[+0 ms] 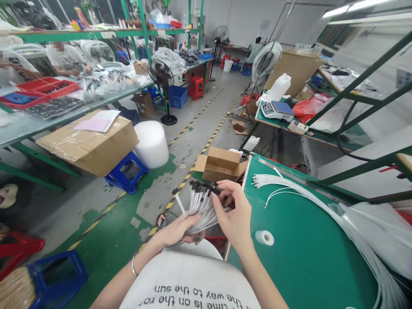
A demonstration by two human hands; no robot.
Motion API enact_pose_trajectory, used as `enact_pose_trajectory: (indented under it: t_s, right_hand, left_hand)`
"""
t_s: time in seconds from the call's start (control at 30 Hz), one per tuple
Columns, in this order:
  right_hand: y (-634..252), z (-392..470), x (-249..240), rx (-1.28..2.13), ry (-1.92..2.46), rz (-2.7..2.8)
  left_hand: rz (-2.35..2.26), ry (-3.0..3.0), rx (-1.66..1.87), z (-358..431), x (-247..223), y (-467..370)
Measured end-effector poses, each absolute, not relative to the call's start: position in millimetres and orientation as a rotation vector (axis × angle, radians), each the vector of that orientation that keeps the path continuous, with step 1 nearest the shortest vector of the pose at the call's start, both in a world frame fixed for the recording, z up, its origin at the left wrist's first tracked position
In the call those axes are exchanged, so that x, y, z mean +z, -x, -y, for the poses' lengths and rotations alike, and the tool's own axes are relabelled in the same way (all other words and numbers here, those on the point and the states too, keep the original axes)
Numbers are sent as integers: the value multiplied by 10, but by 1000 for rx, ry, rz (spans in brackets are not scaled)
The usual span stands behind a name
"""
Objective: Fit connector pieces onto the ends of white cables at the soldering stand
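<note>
Looking down from the head camera, I see both hands raised in front of the white shirt, just at the left edge of the green table. The left hand is closed around the lower part of a bundle of white cables; its fingers wrap the bundle from below and the thumb lies across it. A thin bracelet is on the left wrist. The cables fan out upward from this fist, and each one ends in a small black connector at the top. The right hand is beside the fan on its right side, with the fingers curled narrow and the fingertips pinching at the black ends of some cables; I cannot tell how many it holds.

On the table, well apart from the hands, a long bunch of loose white wires lies with the ends pointing left, and it runs toward the lower right corner. A small roll of white tape sits on the green surface near the right forearm. Beyond the table edge an open cardboard box stands on the floor. Farther left I see a big carton resting on a blue stool, and another person sits at a far bench.
</note>
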State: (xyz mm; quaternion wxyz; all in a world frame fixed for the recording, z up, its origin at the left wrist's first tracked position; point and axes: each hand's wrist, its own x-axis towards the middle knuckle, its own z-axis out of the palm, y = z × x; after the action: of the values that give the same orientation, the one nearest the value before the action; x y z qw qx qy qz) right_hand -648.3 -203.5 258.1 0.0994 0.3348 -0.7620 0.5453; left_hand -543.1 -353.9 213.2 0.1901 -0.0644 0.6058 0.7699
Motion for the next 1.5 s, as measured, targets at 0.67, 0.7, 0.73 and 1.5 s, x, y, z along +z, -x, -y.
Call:
enact_pose_trajectory:
  t_s: [0.67, 0.7, 0.73, 1.5]
  right_hand:
    - [6404, 2003, 2553, 1306, -1265, 2383]
    - [6412, 2007, 2535, 1370, -1233, 2390]
    - [6420, 2012, 2514, 1433, -1193, 2397]
    - [6469, 2057, 2465, 1437, -1055, 2491]
  left_hand:
    - [-1641, 253, 2154, 3549, 1952, 5395]
    - [-1643, 255, 2147, 3546, 1950, 5401]
    - [-1641, 255, 2137, 3545, 1947, 5407]
    - [-1569, 379, 2170, 3500, 1952, 5433]
